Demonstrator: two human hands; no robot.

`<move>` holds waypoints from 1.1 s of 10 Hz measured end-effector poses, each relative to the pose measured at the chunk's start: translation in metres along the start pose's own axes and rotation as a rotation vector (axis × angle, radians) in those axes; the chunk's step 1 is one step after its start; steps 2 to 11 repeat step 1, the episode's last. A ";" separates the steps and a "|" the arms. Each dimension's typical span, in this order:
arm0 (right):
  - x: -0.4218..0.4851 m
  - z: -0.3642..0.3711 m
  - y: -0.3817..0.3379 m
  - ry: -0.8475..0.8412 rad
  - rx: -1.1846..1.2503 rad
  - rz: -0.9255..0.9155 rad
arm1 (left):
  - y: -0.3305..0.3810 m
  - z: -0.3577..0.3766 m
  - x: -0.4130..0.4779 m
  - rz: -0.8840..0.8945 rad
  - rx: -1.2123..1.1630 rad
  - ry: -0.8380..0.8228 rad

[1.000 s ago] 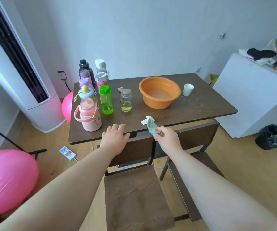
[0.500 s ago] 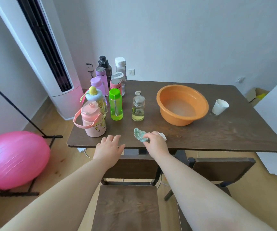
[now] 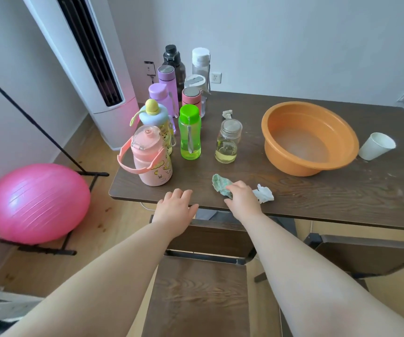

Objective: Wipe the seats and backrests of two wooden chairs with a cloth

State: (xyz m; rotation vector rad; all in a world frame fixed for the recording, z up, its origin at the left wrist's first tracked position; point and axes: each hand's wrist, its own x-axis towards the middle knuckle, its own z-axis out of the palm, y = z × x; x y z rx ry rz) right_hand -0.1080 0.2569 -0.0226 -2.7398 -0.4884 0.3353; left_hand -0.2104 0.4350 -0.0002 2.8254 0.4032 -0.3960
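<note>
Two dark wooden chairs stand tucked under the table's near side: the left chair (image 3: 196, 295) directly below me, the right chair (image 3: 366, 256) at the lower right. My right hand (image 3: 243, 197) holds a crumpled green cloth (image 3: 220, 184) down on the table top near the front edge. My left hand (image 3: 175, 209) rests with fingers spread on the top of the left chair's backrest, just at the table edge. A crumpled white tissue (image 3: 264, 193) lies beside my right hand.
On the dark wooden table (image 3: 329, 198) stand an orange basin (image 3: 310, 138), a white paper cup (image 3: 376, 145), a glass jar (image 3: 227, 144) and several bottles (image 3: 171, 113). A pink exercise ball (image 3: 35, 203) and a white air conditioner (image 3: 86, 69) are at the left.
My view swung left and closer to the table. My right hand brought the green cloth from above the chair backs onto the table top. My left hand stayed on the backrest.
</note>
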 end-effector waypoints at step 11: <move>-0.004 -0.007 -0.005 -0.010 -0.023 -0.021 | -0.002 -0.006 -0.004 0.009 0.039 0.010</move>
